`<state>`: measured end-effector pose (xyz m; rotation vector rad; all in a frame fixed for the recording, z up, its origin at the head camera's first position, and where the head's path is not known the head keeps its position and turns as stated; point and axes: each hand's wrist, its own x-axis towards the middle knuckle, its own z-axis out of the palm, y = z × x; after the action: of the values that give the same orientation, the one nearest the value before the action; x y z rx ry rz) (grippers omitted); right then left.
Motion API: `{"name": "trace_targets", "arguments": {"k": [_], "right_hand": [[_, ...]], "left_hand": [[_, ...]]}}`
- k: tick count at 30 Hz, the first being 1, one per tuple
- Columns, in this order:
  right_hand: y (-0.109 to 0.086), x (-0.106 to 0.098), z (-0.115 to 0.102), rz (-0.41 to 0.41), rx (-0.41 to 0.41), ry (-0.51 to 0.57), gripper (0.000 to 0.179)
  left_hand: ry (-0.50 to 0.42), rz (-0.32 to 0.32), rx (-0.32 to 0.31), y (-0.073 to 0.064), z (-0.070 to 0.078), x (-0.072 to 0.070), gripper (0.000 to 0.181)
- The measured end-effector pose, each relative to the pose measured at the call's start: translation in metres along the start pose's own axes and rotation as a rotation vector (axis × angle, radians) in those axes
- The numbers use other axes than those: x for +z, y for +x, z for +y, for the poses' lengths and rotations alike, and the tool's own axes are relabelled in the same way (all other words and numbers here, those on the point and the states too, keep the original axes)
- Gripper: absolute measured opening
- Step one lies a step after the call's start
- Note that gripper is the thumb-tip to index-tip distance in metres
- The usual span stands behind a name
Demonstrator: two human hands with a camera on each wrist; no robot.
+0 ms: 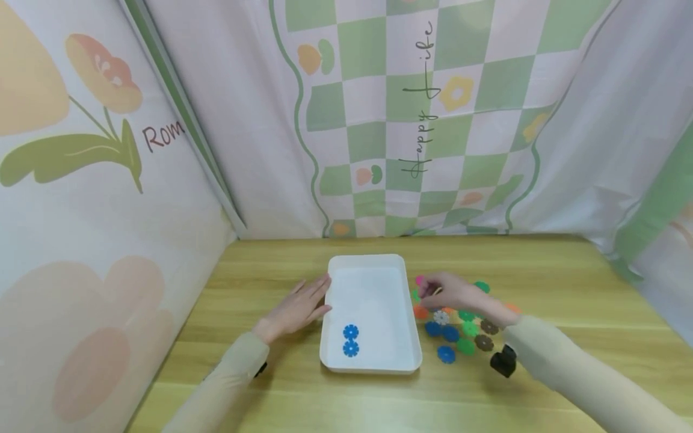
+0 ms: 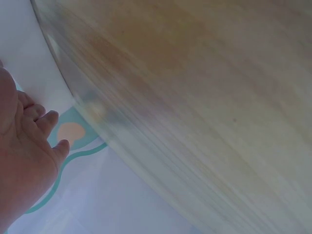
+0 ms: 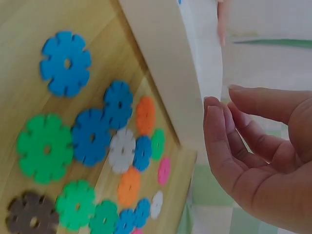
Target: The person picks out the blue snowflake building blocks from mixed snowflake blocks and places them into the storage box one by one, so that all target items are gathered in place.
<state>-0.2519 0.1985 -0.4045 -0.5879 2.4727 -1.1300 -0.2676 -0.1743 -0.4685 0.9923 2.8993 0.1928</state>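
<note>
A white tray (image 1: pixel 373 288) lies on the table, and two blue notched discs (image 1: pixel 351 340) sit end to end in its near left part. My left hand (image 1: pixel 298 308) rests at the tray's left edge with its fingers extended. In the left wrist view, the left hand (image 2: pixel 29 141) shows at the left side. My right hand (image 1: pixel 446 290) is above the loose discs right of the tray. In the right wrist view, the right hand (image 3: pixel 263 151) has loosely bent fingers, the thumb apart from them, and nothing visible between.
Several notched plastic discs lie right of the tray, among them a blue disc (image 1: pixel 446 354), a green disc (image 1: pixel 465 346), a brown disc (image 1: pixel 484 343) and a white disc (image 3: pixel 122 150). Some are partly hidden under the right hand. A patterned curtain (image 1: pixel 411 120) hangs behind the wooden table (image 1: pixel 260 258).
</note>
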Motion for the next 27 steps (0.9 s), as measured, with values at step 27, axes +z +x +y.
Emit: {"name": "trace_targets", "arguments": {"k": [27], "right_hand": [[-0.064, -0.070, 0.097, 0.207, 0.176, -0.203, 0.026]], "left_hand": [[0.058, 0.007, 0.009, 0.000, -0.003, 0.002, 0.069]]}}
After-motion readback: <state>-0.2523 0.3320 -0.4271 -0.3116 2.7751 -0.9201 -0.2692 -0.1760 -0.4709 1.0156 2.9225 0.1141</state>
